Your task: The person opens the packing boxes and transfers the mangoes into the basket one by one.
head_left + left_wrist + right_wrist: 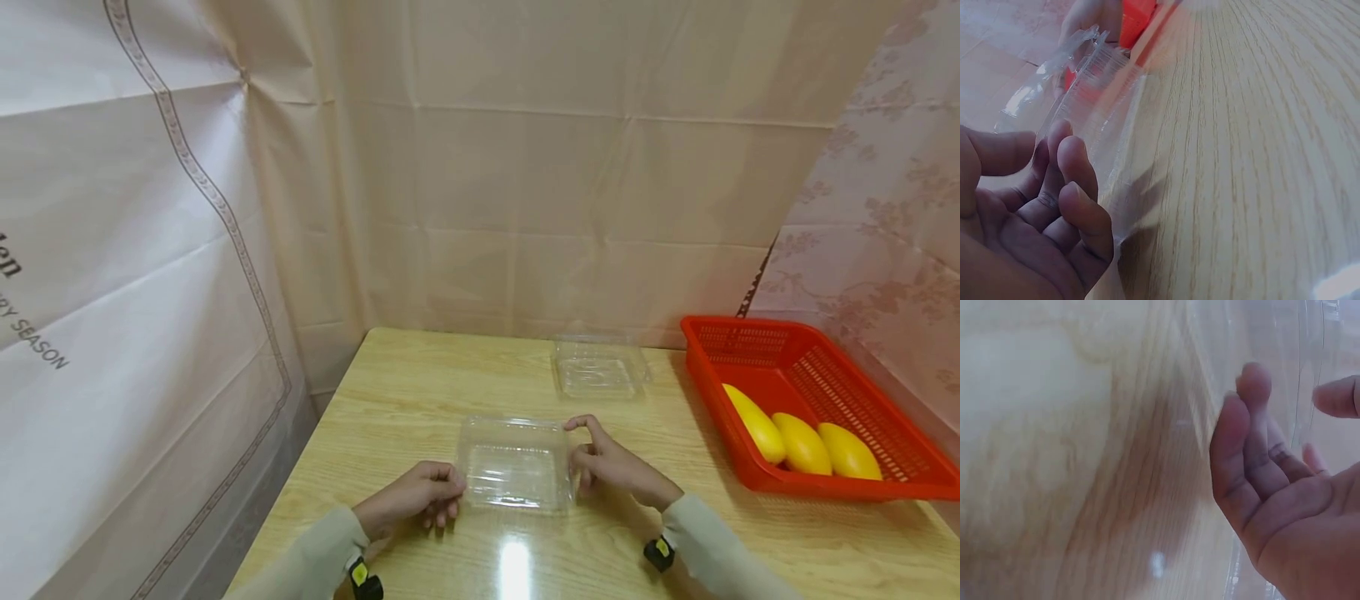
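Note:
A clear plastic clamshell box (pixel 516 475) lies on the table in front of me, its lid over its base. My left hand (pixel 422 493) is at its near left edge; in the left wrist view the thumb and index finger pinch the rim, while the other fingers (pixel 1085 212) curl loosely. At the box's right side is my right hand (pixel 618 468), index finger reaching to the far right corner. In the right wrist view its fingers (pixel 1230 434) are bent lightly against the clear wall, with the thumb (pixel 1338 399) apart from them.
A second clear plastic box (pixel 597 375) stands farther back on the wooden table (pixel 405 375). To the right is a red plastic basket (pixel 716 433) holding yellow mangoes (pixel 801 443). Cloth-like sheets (pixel 517 175) hang behind and along both sides.

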{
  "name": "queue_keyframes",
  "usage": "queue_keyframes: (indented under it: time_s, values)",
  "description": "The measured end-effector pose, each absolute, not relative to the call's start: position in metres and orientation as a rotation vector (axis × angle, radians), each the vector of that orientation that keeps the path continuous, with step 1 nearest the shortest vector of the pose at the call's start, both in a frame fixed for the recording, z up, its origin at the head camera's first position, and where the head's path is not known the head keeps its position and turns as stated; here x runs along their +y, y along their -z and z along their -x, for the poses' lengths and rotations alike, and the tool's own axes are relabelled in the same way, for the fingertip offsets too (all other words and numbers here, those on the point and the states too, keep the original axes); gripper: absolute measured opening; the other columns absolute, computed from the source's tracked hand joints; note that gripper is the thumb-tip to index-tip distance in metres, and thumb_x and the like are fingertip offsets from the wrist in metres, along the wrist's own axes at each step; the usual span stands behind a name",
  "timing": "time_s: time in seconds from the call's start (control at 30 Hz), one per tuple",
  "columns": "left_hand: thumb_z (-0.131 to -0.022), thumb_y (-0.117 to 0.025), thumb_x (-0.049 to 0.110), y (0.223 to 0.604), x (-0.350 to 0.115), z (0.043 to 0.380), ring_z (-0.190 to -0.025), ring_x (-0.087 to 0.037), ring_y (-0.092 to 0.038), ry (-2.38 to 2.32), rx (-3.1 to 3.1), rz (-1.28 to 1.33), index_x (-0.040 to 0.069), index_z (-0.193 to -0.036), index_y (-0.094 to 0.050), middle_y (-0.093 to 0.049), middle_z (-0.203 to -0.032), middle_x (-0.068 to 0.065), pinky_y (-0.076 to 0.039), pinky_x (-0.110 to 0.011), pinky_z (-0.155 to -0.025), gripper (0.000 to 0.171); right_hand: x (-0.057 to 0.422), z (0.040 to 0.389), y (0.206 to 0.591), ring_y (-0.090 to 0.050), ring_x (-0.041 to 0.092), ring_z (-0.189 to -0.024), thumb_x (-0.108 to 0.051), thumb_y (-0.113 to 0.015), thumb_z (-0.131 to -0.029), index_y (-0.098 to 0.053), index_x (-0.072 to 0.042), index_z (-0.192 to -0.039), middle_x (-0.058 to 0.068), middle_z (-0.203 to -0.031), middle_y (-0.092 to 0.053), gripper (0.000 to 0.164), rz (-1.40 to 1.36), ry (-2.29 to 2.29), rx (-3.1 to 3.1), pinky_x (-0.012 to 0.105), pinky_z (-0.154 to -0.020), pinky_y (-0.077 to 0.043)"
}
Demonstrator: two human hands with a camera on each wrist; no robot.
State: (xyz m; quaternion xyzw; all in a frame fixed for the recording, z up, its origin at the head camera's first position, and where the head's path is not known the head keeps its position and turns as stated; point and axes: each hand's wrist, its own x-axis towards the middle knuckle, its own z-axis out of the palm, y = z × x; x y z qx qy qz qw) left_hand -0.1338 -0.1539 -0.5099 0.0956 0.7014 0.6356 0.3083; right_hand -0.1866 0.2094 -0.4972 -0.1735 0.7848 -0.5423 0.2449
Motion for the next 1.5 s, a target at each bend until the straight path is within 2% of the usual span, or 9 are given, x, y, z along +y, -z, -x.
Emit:
queue_keyframes:
  time_s: [0.13, 0.23, 0.37, 0.47, 0.7, 0.87, 1.0, 1.1, 1.5]
  values:
    - [-0.108, -0.050, 0.016, 0.511, -0.154, 0.134, -0.061, -0.011, -0.058, -1.689, 1.854, -0.256, -0.006, -0.105, -0.062, -0.067, -0.080, -0.006, -0.042, -0.024, -0.053, 0.026, 0.209, 0.183, 0.496, -0.067, 0.035, -0.064, -0.007, -0.049, -0.104, -0.020, -0.011, -0.147, 0.016, -0.072, -0.062, 0.052, 0.479, 1.485, 2.085, 0.041, -0.065, -0.058]
    - [-0.111, -0.043, 0.018, 0.512, -0.154, 0.134, -0.061, -0.012, -0.058, -1.704, 1.844, -0.256, -0.007, -0.105, -0.062, -0.067, -0.080, -0.006, -0.043, -0.023, -0.053, 0.031, 0.209, 0.182, 0.496, -0.065, 0.029, -0.061, -0.004, -0.050, -0.102, -0.020, -0.008, -0.148, 0.013, -0.074, -0.062, 0.055, 0.473, 1.514, 2.073, 0.039, -0.062, -0.057]
    - [-0.114, -0.035, 0.035, 0.513, -0.153, 0.134, -0.061, -0.012, -0.059, -1.723, 1.825, -0.233, -0.006, -0.105, -0.063, -0.068, -0.081, -0.006, -0.044, -0.023, -0.053, 0.050, 0.208, 0.181, 0.496, -0.061, 0.022, -0.058, -0.004, -0.052, -0.101, -0.022, -0.007, -0.148, 0.012, -0.077, -0.065, 0.056, 0.438, 1.538, 2.075, 0.035, -0.060, -0.055]
    - [-0.112, -0.036, 0.047, 0.512, -0.153, 0.135, -0.061, -0.012, -0.059, -1.725, 1.824, -0.208, -0.005, -0.105, -0.064, -0.068, -0.080, -0.006, -0.045, -0.023, -0.053, 0.059, 0.208, 0.180, 0.496, -0.059, 0.020, -0.058, -0.005, -0.054, -0.101, -0.022, -0.007, -0.149, 0.013, -0.079, -0.066, 0.057, 0.423, 1.547, 2.076, 0.033, -0.059, -0.054]
    - [-0.108, -0.050, 0.030, 0.510, -0.152, 0.137, -0.057, -0.009, -0.056, -1.724, 1.822, -0.204, -0.004, -0.101, -0.066, -0.066, -0.076, -0.004, -0.043, -0.022, -0.051, 0.038, 0.209, 0.180, 0.499, -0.060, 0.021, -0.062, -0.006, -0.054, -0.100, -0.022, -0.009, -0.151, 0.013, -0.081, -0.066, 0.060, 0.441, 1.550, 2.060, 0.034, -0.061, -0.055]
    - [-0.108, -0.050, 0.029, 0.509, -0.154, 0.138, -0.057, -0.010, -0.056, -1.720, 1.827, -0.215, -0.005, -0.102, -0.066, -0.066, -0.077, -0.004, -0.044, -0.023, -0.051, 0.037, 0.213, 0.176, 0.498, -0.063, 0.025, -0.066, -0.004, -0.057, -0.100, -0.008, -0.020, -0.161, 0.012, -0.077, -0.061, 0.080, 0.511, 1.546, 1.922, 0.039, -0.064, -0.057]
    - [-0.109, -0.048, 0.025, 0.510, -0.155, 0.139, -0.058, -0.010, -0.056, -1.723, 1.822, -0.224, -0.006, -0.102, -0.065, -0.066, -0.077, -0.005, -0.044, -0.022, -0.051, 0.036, 0.217, 0.175, 0.498, -0.065, 0.026, -0.069, -0.005, -0.061, -0.101, 0.006, -0.028, -0.163, 0.023, -0.086, -0.068, 0.095, 0.552, 1.538, 1.808, 0.038, -0.066, -0.057]
    - [-0.109, -0.047, 0.023, 0.511, -0.156, 0.139, -0.058, -0.010, -0.056, -1.720, 1.819, -0.227, -0.006, -0.102, -0.064, -0.066, -0.077, -0.004, -0.044, -0.022, -0.051, 0.035, 0.217, 0.175, 0.498, -0.065, 0.024, -0.069, -0.008, -0.066, -0.100, 0.009, -0.030, -0.163, 0.029, -0.099, -0.071, 0.101, 0.539, 1.546, 1.776, 0.036, -0.067, -0.057]
    - [-0.109, -0.048, 0.024, 0.514, -0.157, 0.139, -0.058, -0.010, -0.056, -1.730, 1.810, -0.217, -0.006, -0.103, -0.064, -0.067, -0.077, -0.004, -0.045, -0.022, -0.051, 0.035, 0.213, 0.173, 0.503, -0.063, 0.018, -0.069, -0.007, -0.067, -0.100, 0.004, -0.037, -0.163, 0.032, -0.103, -0.071, 0.100, 0.448, 1.642, 1.677, 0.031, -0.067, -0.055]
